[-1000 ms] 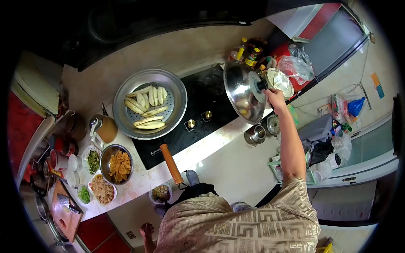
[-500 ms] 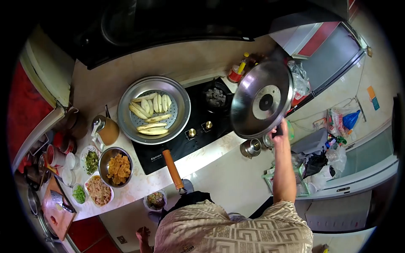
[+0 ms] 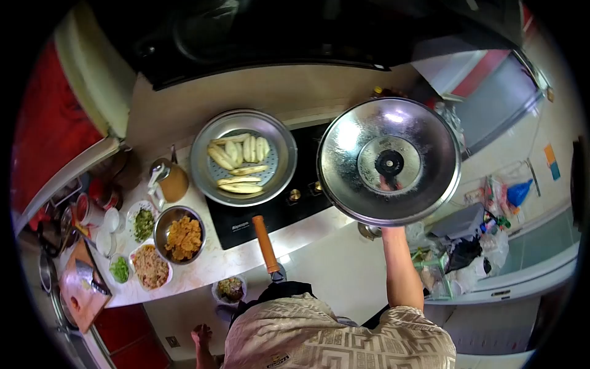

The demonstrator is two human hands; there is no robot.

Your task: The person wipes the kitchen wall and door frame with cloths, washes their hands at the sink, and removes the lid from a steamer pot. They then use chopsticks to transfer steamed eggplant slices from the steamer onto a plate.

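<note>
My right hand is hidden behind a large steel pan lid, its inner side facing me. Only my right forearm shows below the rim; the hand grips the lid's dark handle in the earlier frame. My left hand hangs low beside my body, fingers loosely curled and apart, with nothing visible in it. Left of the lid, a wide steel pan on the black cooktop holds a perforated steamer tray with several pale peeled eggplant pieces. The pan's wooden handle points toward me.
On the left counter are a steel bowl of orange-brown food, minced meat, chopped greens and a brown jug. A cleaver lies on a cutting board. Bagged goods fill a rack at right.
The lid has turned so its inside faces up toward me and now covers my right hand. My view has shifted, moving the counter and pan rightward in the frame.
</note>
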